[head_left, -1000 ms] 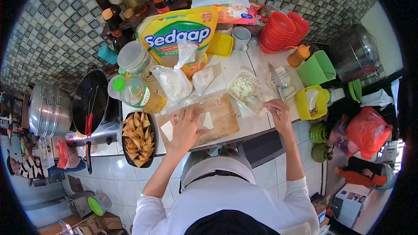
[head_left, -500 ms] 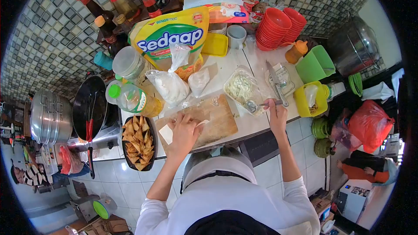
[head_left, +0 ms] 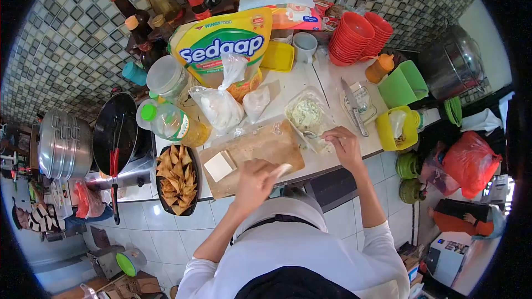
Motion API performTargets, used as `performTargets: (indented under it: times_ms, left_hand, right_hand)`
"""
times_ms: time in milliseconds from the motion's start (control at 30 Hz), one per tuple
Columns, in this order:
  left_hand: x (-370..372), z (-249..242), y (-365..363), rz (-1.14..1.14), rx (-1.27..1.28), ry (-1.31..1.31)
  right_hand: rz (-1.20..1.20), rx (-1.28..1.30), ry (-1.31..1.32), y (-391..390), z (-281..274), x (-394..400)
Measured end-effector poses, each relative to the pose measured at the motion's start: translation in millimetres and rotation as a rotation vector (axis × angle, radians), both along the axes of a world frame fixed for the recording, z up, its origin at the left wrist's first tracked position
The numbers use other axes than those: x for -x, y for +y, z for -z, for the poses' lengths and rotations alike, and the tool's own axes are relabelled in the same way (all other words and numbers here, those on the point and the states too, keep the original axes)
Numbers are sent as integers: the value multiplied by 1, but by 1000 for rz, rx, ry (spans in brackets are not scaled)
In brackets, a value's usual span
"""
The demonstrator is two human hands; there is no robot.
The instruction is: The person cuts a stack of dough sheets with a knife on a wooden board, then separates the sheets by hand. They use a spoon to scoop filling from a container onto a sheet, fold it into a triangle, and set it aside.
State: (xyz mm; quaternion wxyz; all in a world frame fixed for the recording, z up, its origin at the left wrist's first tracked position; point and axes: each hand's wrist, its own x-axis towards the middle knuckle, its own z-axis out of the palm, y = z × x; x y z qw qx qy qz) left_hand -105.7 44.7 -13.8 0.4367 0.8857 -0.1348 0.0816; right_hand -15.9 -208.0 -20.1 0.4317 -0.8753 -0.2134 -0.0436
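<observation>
My left hand (head_left: 255, 184) is closed on a folded white wrapper (head_left: 281, 172), raised over the front edge of the wooden cutting board (head_left: 266, 147). A stack of square white wrappers (head_left: 220, 165) lies on the board's left part. My right hand (head_left: 344, 145) pinches the handle of a spoon (head_left: 315, 135), whose bowl rests at the near edge of a clear tray. Pale, green-flecked filling (head_left: 305, 112) sits in that tray, behind the board. Left of the board, a black dish holds folded, brown fried triangles (head_left: 177, 180).
A knife (head_left: 354, 108) lies on a small board at the right, beside a yellow container (head_left: 398, 127). Bags of white powder (head_left: 217, 108) and an oil bottle (head_left: 172, 123) stand behind the board. A black wok (head_left: 115, 133) is at the left.
My left hand has moved right, off the wrapper stack, with one wrapper lifted in it. My right hand has shifted slightly left with the spoon.
</observation>
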Motion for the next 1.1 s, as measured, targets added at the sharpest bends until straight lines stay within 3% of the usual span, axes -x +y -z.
performTargets:
  times_ms: [33,100,167,200,267,433,500,600,733,867,933,967,1033,1100]
  left_hand:
    - [5,6,-7,77,41,37]
    - [11,2,-41,468,173,172]
    - [7,20,-68,707,130,170]
    - [6,30,-82,706,133,171]
    - [0,50,-105,658,-134,-154]
    - [-20,102,-118,690,-120,-136]
    - [-27,89,-112,601,-88,14]
    - [-29,105,-110,547,-226,-158]
    - [-26,97,-106,535,-198,-9]
    - [-26,90,-101,576,-274,-77]
    - [-25,83,-101,522,73,267]
    - [-24,86,-100,523,71,266]
    - [-23,94,-98,544,-55,-20]
    - [-23,89,-98,540,-12,38]
  right_hand:
    - [25,-20,-20,0,0,-1]
    - [38,-37,-35,1,-2,-1]
    - [-42,68,-18,-1,-5,-1]
    - [-43,70,-16,-2,-4,-1]
    - [-29,26,19,-5,-2,-2]
    - [48,-13,90,-3,4,7]
    - [68,-27,105,-3,2,9]
    - [39,-26,104,-8,-1,11]
    - [48,-93,167,-11,-1,14]
    - [59,-138,235,-16,-1,15]
    - [91,-126,227,-23,4,13]
    - [122,-114,220,-25,6,12]
    - [201,-124,230,-24,2,14]
    - [279,-132,240,-21,-1,15]
